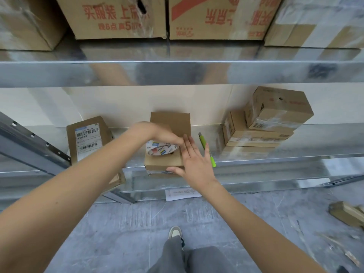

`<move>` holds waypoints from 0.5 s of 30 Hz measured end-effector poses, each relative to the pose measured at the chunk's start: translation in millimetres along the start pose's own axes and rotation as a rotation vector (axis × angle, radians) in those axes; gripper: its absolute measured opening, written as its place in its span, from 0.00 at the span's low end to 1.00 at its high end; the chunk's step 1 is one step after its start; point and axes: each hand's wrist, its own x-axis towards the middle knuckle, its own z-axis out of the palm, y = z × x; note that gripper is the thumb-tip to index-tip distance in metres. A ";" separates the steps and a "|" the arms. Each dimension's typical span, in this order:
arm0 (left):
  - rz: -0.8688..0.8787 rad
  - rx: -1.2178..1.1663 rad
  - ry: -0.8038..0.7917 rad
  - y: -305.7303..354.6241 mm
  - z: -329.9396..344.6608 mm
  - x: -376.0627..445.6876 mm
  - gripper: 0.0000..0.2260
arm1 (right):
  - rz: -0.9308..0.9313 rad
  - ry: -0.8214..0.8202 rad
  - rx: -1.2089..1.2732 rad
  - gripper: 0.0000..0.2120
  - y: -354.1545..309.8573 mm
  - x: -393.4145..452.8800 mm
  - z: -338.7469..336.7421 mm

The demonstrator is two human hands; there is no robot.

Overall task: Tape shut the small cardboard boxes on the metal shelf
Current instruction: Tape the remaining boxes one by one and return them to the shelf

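Note:
A small cardboard box [164, 161] sits at the front edge of the metal shelf [256, 154], its back flap [173, 123] standing up. A roll of clear tape [161, 150] with a printed core lies on the box top. My left hand [157, 133] reaches over the roll and holds it with curled fingers. My right hand [194, 160] lies flat with straight fingers on the box's right side, thumb at the front edge.
A green utility knife [206, 149] lies on the shelf right of the box. A labelled box [88, 138] stands at the left, stacked taped boxes [264, 123] at the right. Large cartons [120, 16] fill the upper shelf. Cardboard scraps [346, 212] lie on the floor.

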 end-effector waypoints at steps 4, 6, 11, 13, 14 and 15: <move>0.039 -0.036 -0.027 -9.8 0.6 2.6 0.14 | -0.001 0.000 -0.002 0.48 0.0 -0.1 1.3; 0.068 -0.110 -0.035 -13.9 2.1 4.1 0.13 | -0.001 -0.009 0.013 0.49 0.7 0.1 1.6; 0.058 -0.279 -0.028 -23.3 4.5 6.4 0.13 | -0.037 -0.032 0.146 0.49 3.6 -0.8 0.8; 0.060 -0.302 -0.023 -24.1 5.0 6.6 0.11 | 0.035 -0.006 0.397 0.46 9.7 -0.2 2.7; 0.058 -0.310 -0.024 -24.7 4.5 5.6 0.11 | 0.125 0.039 0.506 0.42 15.5 1.0 4.3; 0.059 -0.321 -0.026 -25.5 4.3 5.0 0.11 | 0.233 0.092 0.564 0.37 24.1 2.9 6.4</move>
